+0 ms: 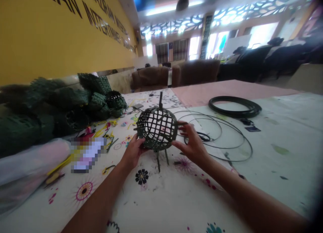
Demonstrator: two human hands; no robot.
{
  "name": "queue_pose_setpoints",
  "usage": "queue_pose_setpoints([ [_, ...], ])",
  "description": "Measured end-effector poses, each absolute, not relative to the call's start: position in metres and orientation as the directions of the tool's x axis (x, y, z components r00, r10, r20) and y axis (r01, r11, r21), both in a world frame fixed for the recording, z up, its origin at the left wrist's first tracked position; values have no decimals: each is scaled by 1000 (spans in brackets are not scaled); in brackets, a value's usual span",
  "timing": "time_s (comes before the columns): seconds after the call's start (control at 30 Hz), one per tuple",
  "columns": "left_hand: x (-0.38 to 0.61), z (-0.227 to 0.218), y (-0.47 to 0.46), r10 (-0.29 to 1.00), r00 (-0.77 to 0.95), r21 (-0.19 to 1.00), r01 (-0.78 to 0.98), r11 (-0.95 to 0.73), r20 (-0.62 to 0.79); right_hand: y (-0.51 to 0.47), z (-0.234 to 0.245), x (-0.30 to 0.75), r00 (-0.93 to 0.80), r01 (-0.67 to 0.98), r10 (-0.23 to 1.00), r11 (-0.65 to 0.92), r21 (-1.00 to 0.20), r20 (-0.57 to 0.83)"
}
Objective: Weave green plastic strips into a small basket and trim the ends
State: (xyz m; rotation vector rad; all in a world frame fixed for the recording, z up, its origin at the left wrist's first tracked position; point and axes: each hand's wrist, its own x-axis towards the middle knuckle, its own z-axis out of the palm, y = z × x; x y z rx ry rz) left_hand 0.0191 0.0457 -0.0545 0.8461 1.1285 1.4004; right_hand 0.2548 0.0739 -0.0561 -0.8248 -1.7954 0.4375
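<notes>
A small dark green woven basket (156, 128), open-meshed and round, is held above a flowered tablecloth (161, 199). Loose strip ends stick out below it and one stands up from its top. My left hand (133, 151) grips the basket's lower left side with curled fingers. My right hand (193, 142) holds its right side, fingers bent against the weave.
A heap of finished green woven baskets (63, 105) lies at the left by a yellow wall. A thick black coil (234, 107) and thin black wire loops (222, 135) lie right of the basket. Scraps and a pale plastic bag (27, 169) lie at the left. Brown sofas stand beyond.
</notes>
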Motion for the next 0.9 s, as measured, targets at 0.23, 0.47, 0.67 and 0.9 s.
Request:
queue_pose_setpoints([
  [0.23,20,-52,42,996,-1,986,-136,93,-94,71,-54,248,-261,-26,852,464,-885,454],
  [0.47,2,-54,51,996,75,982,182,-50,36,62,-40,251,-102,49,869,491,-870,484],
  [0.67,-12,-51,56,976,3,959,186,-216,219,63,-41,253,-91,149,850,527,-837,519],
  [0.9,-18,-60,61,990,87,980,157,-122,110,62,-40,253,-116,234,818,574,-785,564],
])
